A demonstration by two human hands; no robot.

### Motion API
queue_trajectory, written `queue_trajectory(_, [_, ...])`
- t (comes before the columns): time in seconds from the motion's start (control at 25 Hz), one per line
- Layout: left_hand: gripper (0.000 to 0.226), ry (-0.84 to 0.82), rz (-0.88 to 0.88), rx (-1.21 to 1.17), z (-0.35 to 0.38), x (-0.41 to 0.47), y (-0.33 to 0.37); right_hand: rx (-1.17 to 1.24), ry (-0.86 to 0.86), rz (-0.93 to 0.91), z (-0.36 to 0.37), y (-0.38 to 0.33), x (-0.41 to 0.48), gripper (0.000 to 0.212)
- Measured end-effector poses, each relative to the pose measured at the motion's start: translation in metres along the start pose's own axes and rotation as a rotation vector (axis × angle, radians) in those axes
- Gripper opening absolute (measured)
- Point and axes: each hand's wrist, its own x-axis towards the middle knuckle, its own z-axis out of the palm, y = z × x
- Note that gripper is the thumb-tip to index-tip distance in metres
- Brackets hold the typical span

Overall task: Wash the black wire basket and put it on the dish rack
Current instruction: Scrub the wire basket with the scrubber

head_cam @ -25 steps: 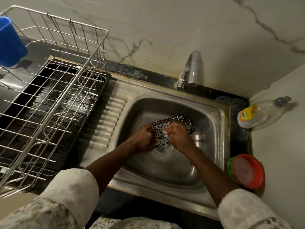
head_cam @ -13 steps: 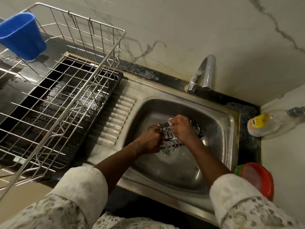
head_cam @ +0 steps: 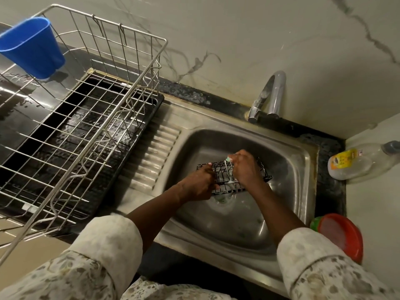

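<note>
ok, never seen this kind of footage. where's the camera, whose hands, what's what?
No robot here. One wide-angle camera on a person's head looks down at their two bare hands. The left hand grips the black basket in the steel sink; the right hand pinches a small whitish-green scrubber against its wires, too blurred to name surely. The tap stands behind. Left of the sink is a wire dish rack with a blue cup hanging on it. On the right, a bottle lies on its side and a red-lidded tub sits nearer the person.
</note>
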Motion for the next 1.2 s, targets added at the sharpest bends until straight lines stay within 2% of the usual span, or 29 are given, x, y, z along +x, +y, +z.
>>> queue_trajectory(0.04, [0.011,0.015,-0.012,-0.010,0.003,-0.002,-0.002,-0.041,-0.015,-0.011,-0.001,0.003,-0.002,0.036])
queue_trajectory(0.12, [0.009,-0.040,-0.150,-0.039,0.011,-0.008,-0.009,-0.043,0.038,-0.043,-0.007,0.004,-0.018,0.025])
queue_trajectory(0.16, [0.017,-0.080,-0.245,-0.054,0.016,-0.011,-0.016,-0.002,0.092,-0.098,-0.010,0.003,-0.031,0.020])
queue_trajectory(0.24, [0.033,-0.097,-0.357,-0.066,0.028,-0.017,-0.027,0.053,0.208,-0.203,-0.010,0.010,-0.055,0.025])
queue_trajectory(0.28, [0.036,-0.070,-0.384,-0.071,0.031,-0.018,-0.030,0.066,0.222,-0.192,-0.008,0.015,-0.058,0.027])
queue_trajectory(0.44, [0.036,0.034,-0.458,-0.102,0.021,-0.020,-0.027,0.171,0.173,0.107,-0.002,0.020,-0.028,0.033])
queue_trajectory(0.52, [0.036,0.108,-0.508,-0.131,0.012,-0.020,-0.024,0.095,0.103,0.112,-0.002,0.023,-0.008,0.039])
queue_trajectory(0.6, [0.041,0.215,-0.579,-0.212,0.008,-0.020,-0.023,0.028,0.040,0.068,0.000,0.027,-0.002,0.035])
queue_trajectory(0.68, [0.058,0.315,-0.726,-0.226,0.012,-0.021,-0.028,-0.022,0.004,0.030,-0.002,0.024,-0.014,0.022])
queue_trajectory(0.76, [0.073,0.404,-0.916,-0.232,0.008,-0.017,-0.023,-0.029,0.077,-0.070,-0.007,0.017,-0.035,0.009])
queue_trajectory(0.8, [0.075,0.430,-1.007,-0.259,0.003,-0.012,-0.018,0.019,0.096,-0.083,-0.010,0.014,-0.044,0.010])
queue_trajectory(0.88, [0.082,0.425,-1.191,-0.359,-0.003,-0.003,-0.009,0.142,0.081,0.007,-0.013,0.013,-0.050,0.018])
queue_trajectory(1.0, [0.105,0.365,-1.544,-0.614,0.005,0.006,-0.008,0.210,0.163,0.112,-0.011,0.017,-0.043,0.028])
queue_trajectory(1.04, [0.105,0.385,-1.653,-0.732,0.008,0.008,-0.011,0.212,0.193,0.105,-0.011,0.013,-0.037,0.027])
queue_trajectory(1.08, [0.091,0.422,-1.692,-0.897,0.010,0.012,-0.013,0.222,0.195,0.080,-0.011,0.006,-0.029,0.025])
queue_trajectory(1.16, [0.036,0.488,-1.653,-1.254,0.010,0.028,-0.008,0.237,0.136,-0.031,-0.010,-0.012,-0.012,0.023])
queue_trajectory(1.2, [0.016,0.534,-1.640,-1.319,0.007,0.038,-0.003,0.239,0.082,-0.090,-0.008,-0.020,-0.006,0.023])
